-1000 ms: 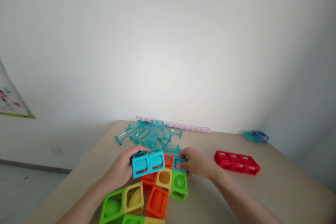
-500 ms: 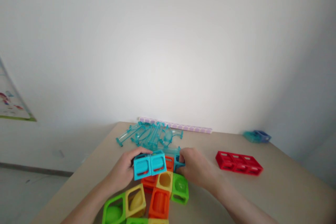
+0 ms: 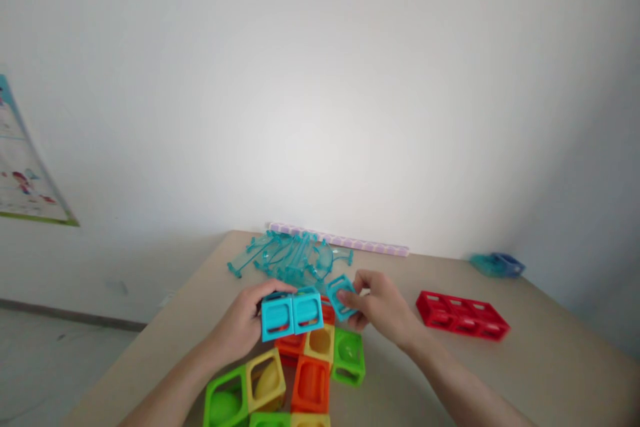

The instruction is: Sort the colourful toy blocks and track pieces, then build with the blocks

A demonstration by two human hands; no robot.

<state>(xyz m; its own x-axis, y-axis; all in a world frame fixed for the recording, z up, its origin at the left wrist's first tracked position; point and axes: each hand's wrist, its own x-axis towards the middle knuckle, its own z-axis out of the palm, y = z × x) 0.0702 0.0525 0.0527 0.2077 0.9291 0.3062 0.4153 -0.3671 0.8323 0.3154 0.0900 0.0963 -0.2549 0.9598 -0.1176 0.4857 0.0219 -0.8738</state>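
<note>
Two joined light-blue cube blocks (image 3: 292,315) are held from the left side by my left hand (image 3: 245,320), its fingers partly hidden behind them. Between thumb and fingers, my right hand (image 3: 374,301) grips a single blue block (image 3: 341,296), tilted, just right of the joined pair and apart from it. Below both hands lie an orange block (image 3: 311,385), a yellow block (image 3: 320,343), a green block (image 3: 349,355) and, at lower left, another yellow block (image 3: 266,380) beside a green one (image 3: 227,400).
Clear teal track pieces (image 3: 295,257) lie heaped at the table's back, before a purple-patterned strip (image 3: 345,241) along the wall. A red three-cell block (image 3: 463,315) rests at right. A dark-blue piece (image 3: 507,264) sits at the back right corner. A poster (image 3: 30,173) hangs at left.
My right hand has lifted the single blue block, which now shows more fully and is tilted. My left hand keeps its hold on the blue pair. The whole view has shifted slightly.
</note>
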